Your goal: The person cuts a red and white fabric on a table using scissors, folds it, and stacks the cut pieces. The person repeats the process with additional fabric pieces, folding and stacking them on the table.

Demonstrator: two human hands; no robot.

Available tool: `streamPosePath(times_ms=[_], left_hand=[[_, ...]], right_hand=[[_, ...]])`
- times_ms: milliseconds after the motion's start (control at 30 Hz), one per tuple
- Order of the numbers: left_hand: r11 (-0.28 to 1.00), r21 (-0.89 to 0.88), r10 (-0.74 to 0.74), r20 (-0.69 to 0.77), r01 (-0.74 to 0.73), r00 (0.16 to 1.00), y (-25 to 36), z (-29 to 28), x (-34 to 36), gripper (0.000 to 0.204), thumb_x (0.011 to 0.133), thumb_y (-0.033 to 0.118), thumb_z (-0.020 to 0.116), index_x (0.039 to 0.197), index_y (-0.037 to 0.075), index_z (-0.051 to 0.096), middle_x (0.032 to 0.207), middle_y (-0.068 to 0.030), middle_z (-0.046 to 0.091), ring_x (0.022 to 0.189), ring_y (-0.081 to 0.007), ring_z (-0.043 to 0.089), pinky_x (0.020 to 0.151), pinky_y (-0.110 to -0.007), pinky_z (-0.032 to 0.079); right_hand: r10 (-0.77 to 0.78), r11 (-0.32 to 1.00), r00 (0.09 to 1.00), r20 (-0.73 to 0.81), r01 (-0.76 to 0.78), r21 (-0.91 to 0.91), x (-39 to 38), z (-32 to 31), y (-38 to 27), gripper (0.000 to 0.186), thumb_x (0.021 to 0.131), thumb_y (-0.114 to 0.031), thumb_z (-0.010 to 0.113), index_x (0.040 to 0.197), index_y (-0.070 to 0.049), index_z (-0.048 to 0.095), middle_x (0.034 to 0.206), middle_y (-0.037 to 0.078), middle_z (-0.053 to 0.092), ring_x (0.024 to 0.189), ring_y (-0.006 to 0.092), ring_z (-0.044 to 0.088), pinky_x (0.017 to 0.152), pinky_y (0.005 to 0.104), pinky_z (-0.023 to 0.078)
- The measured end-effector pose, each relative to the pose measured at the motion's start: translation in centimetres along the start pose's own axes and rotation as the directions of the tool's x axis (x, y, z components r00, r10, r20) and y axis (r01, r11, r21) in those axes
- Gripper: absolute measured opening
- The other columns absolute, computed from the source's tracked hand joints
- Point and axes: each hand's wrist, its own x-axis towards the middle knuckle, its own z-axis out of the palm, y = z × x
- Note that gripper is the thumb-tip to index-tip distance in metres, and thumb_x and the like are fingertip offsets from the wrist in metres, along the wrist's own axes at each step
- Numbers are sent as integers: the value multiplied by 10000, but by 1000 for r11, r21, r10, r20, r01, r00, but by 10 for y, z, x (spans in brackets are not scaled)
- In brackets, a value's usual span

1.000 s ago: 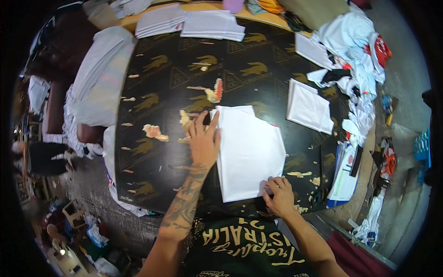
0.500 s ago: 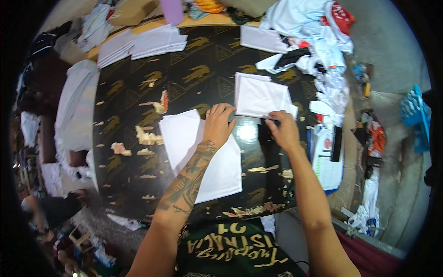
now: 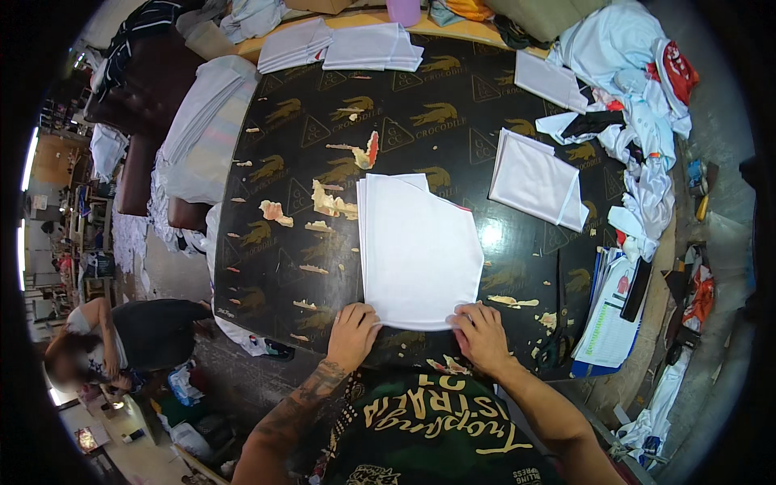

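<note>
A small stack of white cut fabric panels (image 3: 420,250) lies before me on the dark table, its layers slightly fanned along the left side. My left hand (image 3: 353,333) pinches its near left corner, thumb inward. At the near right corner, my right hand (image 3: 481,333) grips the same cloth between thumb and fingers. The near edge stretches nearly straight between both hands. Farther right rests a separate folded stack of white fabric (image 3: 537,179), touched by neither hand.
White fabric stacks (image 3: 372,47) line the table's far edge, with another white piece (image 3: 550,81) at far right. A heap of mixed cloth (image 3: 647,105) covers the right edge. Papers on a blue-edged board (image 3: 610,315) lie nearer. Another person (image 3: 105,331) sits at lower left.
Both hands have left the right-hand stack and come nearer to me, onto the near corners of the middle panels. Those panels now lie straighter. The whole view has shifted.
</note>
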Motion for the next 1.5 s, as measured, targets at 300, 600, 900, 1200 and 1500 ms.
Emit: streamPosePath(times_ms=[300,600,900,1200,1500], left_hand=[[946,-316,-188,-350,73,918,-30,-56,197,289,1008,180,747,1205,-13,660,941,-207,708,836,-393,680,768,-468,531],[944,-201,-313,-292,262,904,-48,15,178,397,998,206,750,1278,4,554,1239,-208,605,1210,-381,574,1063,-498,443],[-22,-1000,-332,3,-5,943,26,-100,384,603,1087,13,579,1650,39,364,1543,-137,566,1399,-271,592,1154,-429,518],[-4,-993,-19,-117,-117,993,11,-118,607,633,1051,78,666,1627,54,403,1519,-141,585,1376,-277,609,1143,-439,528],[930,-37,318,-415,-365,852,50,18,500,376,959,132,713,1326,49,714,1273,-205,732,1176,-408,703,1035,-486,548]], right_hand=[[113,994,938,-327,-106,38,160,-43,40,228,995,-136,662,1191,-21,677,1146,194,689,1102,420,635,958,503,510],[682,705,713,-164,-700,-111,55,13,53,710,1006,-378,653,1582,-16,450,1701,276,330,1599,538,210,1276,705,127],[639,747,759,-123,-651,-134,43,19,56,804,998,-528,599,1624,-54,425,1754,266,224,1611,571,128,1262,757,82],[633,759,769,-87,-639,-124,41,20,58,894,917,-521,697,1614,-36,416,1735,307,224,1590,613,125,1254,768,66],[623,765,772,-127,-635,-109,43,17,58,878,942,-560,669,1619,-55,431,1727,289,267,1587,606,155,1245,777,91]])
